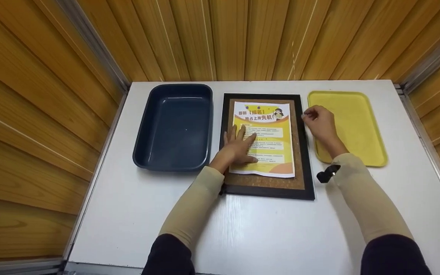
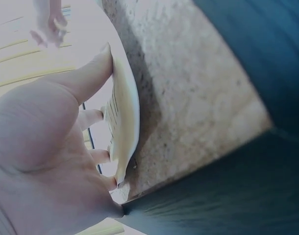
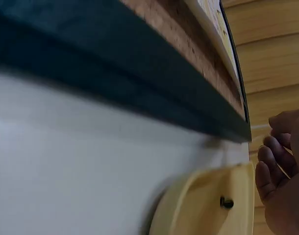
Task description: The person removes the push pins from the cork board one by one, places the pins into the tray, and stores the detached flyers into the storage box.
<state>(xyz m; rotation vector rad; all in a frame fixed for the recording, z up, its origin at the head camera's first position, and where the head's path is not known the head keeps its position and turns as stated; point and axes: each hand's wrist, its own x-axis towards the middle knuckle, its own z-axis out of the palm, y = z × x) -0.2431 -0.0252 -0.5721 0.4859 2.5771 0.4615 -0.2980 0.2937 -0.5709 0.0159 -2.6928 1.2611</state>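
Poster [image 1: 271,141] on corkboard [image 1: 269,181], under left hand [image 1: 237,149]

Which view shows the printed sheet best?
The head view: it shows most of the printed sheet face-up, partly covered by the left hand. The left wrist view shows its curved edge close up; the right wrist view, a sliver near the top.
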